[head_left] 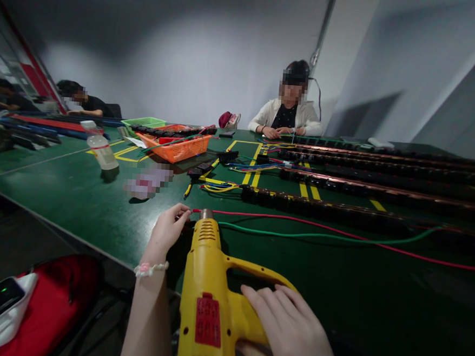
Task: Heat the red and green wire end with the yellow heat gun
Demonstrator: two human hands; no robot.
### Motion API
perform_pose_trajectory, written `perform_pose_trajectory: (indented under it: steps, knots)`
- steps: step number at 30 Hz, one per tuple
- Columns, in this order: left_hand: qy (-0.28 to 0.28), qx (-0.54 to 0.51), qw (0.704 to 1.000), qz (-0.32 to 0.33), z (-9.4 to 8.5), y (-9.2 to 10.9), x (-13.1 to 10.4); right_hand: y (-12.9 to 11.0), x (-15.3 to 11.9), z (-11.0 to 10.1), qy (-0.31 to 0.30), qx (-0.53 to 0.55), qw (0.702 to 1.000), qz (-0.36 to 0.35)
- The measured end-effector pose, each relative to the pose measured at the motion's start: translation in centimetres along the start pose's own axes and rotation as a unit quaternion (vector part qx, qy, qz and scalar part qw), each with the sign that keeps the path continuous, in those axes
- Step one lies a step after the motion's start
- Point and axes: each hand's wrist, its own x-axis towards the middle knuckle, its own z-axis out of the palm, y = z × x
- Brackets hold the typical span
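Note:
A yellow heat gun (207, 265) with a red label lies before me, its metal nozzle pointing away across the green table. My right hand (292, 328) is wrapped round its handle. Just left of the nozzle, my left hand (171, 225) pinches the end of a red wire (267, 216). That wire passes beside the nozzle tip and runs off to the right. A green wire (282, 235) lies below it, its near end hidden behind the gun. What exactly sits between my left fingertips is too small to make out.
Long dark bars (320, 205) with coloured leads lie on the right. Farther back are an orange basket (182, 150), a green tray (144, 122) and a bottle (103, 149). A person (288, 114) sits opposite; others work at far left. A red seat (50, 300) is at lower left.

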Motion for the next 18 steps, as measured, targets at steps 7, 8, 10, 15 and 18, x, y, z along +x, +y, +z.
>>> perform_pose_trajectory:
  steps: [7,8,10,15,18]
  knots:
    - [0.015,0.008,1.0,0.014,-0.2,0.4,-0.1,1.2,-0.7,-2.5,0.015,-0.048,0.998,-0.025]
    - [0.016,0.01,1.0,0.014,-0.2,0.5,-0.1,1.4,-0.9,-2.8,0.017,-0.055,0.998,-0.028]
    - [0.019,0.012,1.0,0.017,-0.2,0.6,-0.2,1.9,-1.3,-3.2,0.021,-0.07,0.997,-0.038]
    - [0.02,0.016,1.0,0.013,-0.2,0.6,-0.2,3.2,-2.6,-4.3,0.016,-0.119,0.991,-0.064]
    - [0.009,-0.002,1.0,0.008,-0.1,0.3,-0.1,3.9,-3.4,-4.7,0.004,-0.149,0.985,-0.089]
